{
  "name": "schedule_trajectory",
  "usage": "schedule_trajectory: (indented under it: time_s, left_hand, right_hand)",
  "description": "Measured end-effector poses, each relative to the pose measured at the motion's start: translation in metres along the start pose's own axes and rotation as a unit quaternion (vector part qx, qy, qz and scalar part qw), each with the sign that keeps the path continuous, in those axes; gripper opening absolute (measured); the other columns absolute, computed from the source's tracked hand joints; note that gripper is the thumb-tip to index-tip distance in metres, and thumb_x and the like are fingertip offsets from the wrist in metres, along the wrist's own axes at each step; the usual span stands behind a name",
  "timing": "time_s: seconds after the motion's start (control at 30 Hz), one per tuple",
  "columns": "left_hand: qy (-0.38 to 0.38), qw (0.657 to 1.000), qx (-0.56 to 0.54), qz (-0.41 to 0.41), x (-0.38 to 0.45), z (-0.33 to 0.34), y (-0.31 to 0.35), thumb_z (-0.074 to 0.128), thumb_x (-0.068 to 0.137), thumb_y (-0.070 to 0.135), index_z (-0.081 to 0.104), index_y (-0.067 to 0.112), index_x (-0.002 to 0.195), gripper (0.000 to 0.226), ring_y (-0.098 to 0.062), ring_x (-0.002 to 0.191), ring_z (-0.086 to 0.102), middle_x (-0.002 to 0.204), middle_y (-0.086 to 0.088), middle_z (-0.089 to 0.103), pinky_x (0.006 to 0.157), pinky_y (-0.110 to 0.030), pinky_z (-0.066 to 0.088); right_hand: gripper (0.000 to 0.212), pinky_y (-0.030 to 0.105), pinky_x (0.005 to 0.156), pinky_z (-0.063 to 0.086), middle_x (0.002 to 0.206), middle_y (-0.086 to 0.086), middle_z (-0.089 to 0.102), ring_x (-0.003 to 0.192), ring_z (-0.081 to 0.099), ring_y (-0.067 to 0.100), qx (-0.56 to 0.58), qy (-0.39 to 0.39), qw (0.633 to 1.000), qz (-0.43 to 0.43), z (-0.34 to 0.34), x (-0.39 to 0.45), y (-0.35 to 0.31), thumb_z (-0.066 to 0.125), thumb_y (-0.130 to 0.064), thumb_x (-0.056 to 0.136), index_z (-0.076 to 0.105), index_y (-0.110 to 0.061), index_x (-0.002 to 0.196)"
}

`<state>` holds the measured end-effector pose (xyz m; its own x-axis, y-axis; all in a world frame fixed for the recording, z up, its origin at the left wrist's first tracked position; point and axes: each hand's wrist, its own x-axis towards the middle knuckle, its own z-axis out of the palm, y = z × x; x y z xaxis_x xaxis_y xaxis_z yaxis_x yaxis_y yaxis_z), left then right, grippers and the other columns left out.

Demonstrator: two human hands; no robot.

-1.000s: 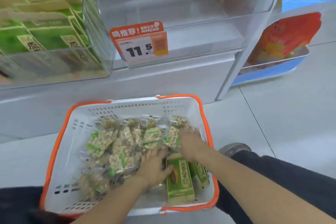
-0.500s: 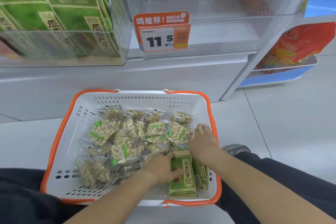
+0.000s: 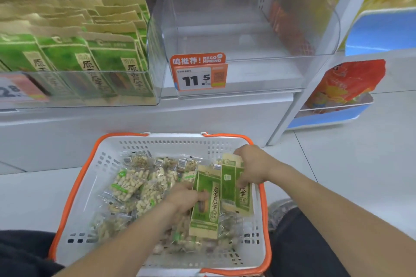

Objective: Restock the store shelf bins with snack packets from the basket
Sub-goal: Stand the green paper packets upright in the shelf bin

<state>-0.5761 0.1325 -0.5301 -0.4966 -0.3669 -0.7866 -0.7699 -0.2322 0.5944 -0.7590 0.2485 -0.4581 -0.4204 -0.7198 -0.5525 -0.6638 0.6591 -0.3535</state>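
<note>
A white basket with an orange rim [image 3: 74,189] sits on the floor before the shelf, holding several clear packets of nuts [image 3: 126,185]. My left hand [image 3: 184,200] grips a green and tan seed packet [image 3: 206,202] by its left edge, lifted above the nuts. My right hand [image 3: 252,166] holds more green seed packets [image 3: 234,186] upright at the basket's right side. Above the basket, a clear shelf bin [image 3: 247,36] with an orange 11.5 price tag [image 3: 198,72] holds nothing. The bin to its left [image 3: 76,87] is full of the same green seed packets [image 3: 74,51].
A white shelf base [image 3: 135,123] runs behind the basket. To the right stands a blue and white display [image 3: 333,114] with a red snack bag [image 3: 351,81]. My dark trouser legs flank the basket, and a shoe [image 3: 281,207] rests right of it on pale floor tiles.
Both hands have lifted the green seed packets up out of the basket's near right corner. The view has tilted up, showing more of the shelf bins.
</note>
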Motion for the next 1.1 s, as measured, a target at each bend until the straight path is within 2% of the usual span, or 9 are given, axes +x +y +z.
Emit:
schedule_trajectory:
  time_s: [0.17,0.23,0.4,0.5,0.63,0.77,0.87,1.0,1.1]
  left_hand:
    - [-0.020,0.992,0.056,0.108,-0.047,-0.055,0.081,0.071,0.090,0.013,0.068,0.006,0.101,0.013,-0.033,0.095,0.072,0.095,-0.015,0.076,0.087,-0.051,0.057]
    - [-0.045,0.985,0.084,0.143,-0.074,-0.077,0.108,0.070,0.090,0.012,0.068,0.005,0.103,0.015,-0.033,0.092,0.072,0.097,-0.017,0.075,0.086,-0.053,0.057]
    - [-0.078,0.971,0.082,0.210,-0.123,-0.119,0.130,0.067,0.091,0.008,0.069,0.007,0.108,0.017,-0.019,0.077,0.072,0.095,-0.013,0.076,0.056,-0.023,0.052]
    - [-0.063,0.974,0.034,0.216,-0.129,-0.133,0.117,0.063,0.093,0.012,0.069,0.008,0.107,0.016,-0.018,0.074,0.071,0.088,-0.011,0.075,0.063,-0.028,0.055]
    - [-0.036,0.969,-0.008,0.243,-0.130,-0.148,0.105,0.061,0.095,0.010,0.065,0.013,0.115,0.021,-0.019,0.079,0.072,0.095,-0.011,0.076,0.063,-0.027,0.052]
    - [-0.003,0.958,-0.077,0.276,-0.134,-0.153,0.104,0.064,0.091,0.006,0.059,0.015,0.120,0.031,-0.029,0.092,0.074,0.100,-0.014,0.076,0.070,-0.036,0.059]
    - [0.011,0.956,-0.088,0.278,-0.132,-0.160,0.100,0.071,0.087,0.010,0.055,0.018,0.122,0.039,-0.030,0.097,0.072,0.102,-0.011,0.076,0.089,-0.051,0.056]
    - [0.005,0.957,-0.095,0.274,-0.130,-0.164,0.094,0.075,0.083,0.014,0.053,0.019,0.124,0.047,-0.029,0.101,0.071,0.105,-0.008,0.075,0.094,-0.056,0.053]
    - [0.001,0.956,-0.117,0.270,-0.128,-0.161,0.087,0.080,0.081,0.017,0.051,0.017,0.126,0.054,-0.033,0.100,0.071,0.106,-0.011,0.075,0.094,-0.059,0.051]
  right_hand:
    - [0.033,0.018,0.051,0.044,0.073,-0.008,0.069,0.065,0.064,0.010,0.066,0.102,0.991,-0.048,-0.091,-0.033,-0.026,0.092,-0.020,0.065,0.063,-0.022,0.080]
    - [0.031,0.024,0.057,0.052,0.075,-0.004,0.073,0.066,0.069,0.011,0.085,0.108,0.988,-0.068,-0.121,-0.053,-0.040,0.091,-0.020,0.068,0.065,-0.019,0.085]
    - [0.034,0.034,0.062,0.062,0.075,0.001,0.076,0.067,0.074,0.014,0.207,0.137,0.962,-0.109,-0.145,-0.083,-0.076,0.091,-0.012,0.068,0.068,-0.012,0.094]
    - [0.026,0.042,0.066,0.061,0.075,-0.006,0.076,0.067,0.073,0.013,0.181,0.210,0.951,-0.139,-0.135,-0.082,-0.097,0.091,-0.023,0.069,0.071,-0.022,0.085]
    - [0.020,0.033,0.063,0.055,0.071,-0.011,0.071,0.065,0.066,0.007,0.108,0.341,0.915,-0.190,-0.128,-0.071,-0.130,0.083,-0.033,0.072,0.069,-0.024,0.083]
    - [0.019,0.022,0.057,0.047,0.073,-0.007,0.065,0.068,0.062,0.006,0.085,0.283,0.938,-0.180,-0.095,-0.053,-0.154,0.077,-0.034,0.078,0.064,-0.023,0.085]
    - [0.028,0.026,0.052,0.056,0.089,0.001,0.066,0.058,0.069,0.012,0.296,0.175,0.931,-0.123,-0.081,-0.039,-0.165,0.084,-0.027,0.079,0.063,-0.017,0.095]
    - [0.050,0.036,0.086,0.060,0.109,0.005,0.069,0.092,0.073,0.016,0.427,0.109,0.892,-0.101,-0.070,-0.022,-0.168,0.091,-0.028,0.068,0.070,-0.018,0.113]
    - [0.047,0.031,0.095,0.055,0.112,0.002,0.071,0.103,0.067,0.010,0.383,0.096,0.913,-0.101,-0.059,-0.016,-0.166,0.080,-0.014,0.076,0.070,-0.022,0.121]
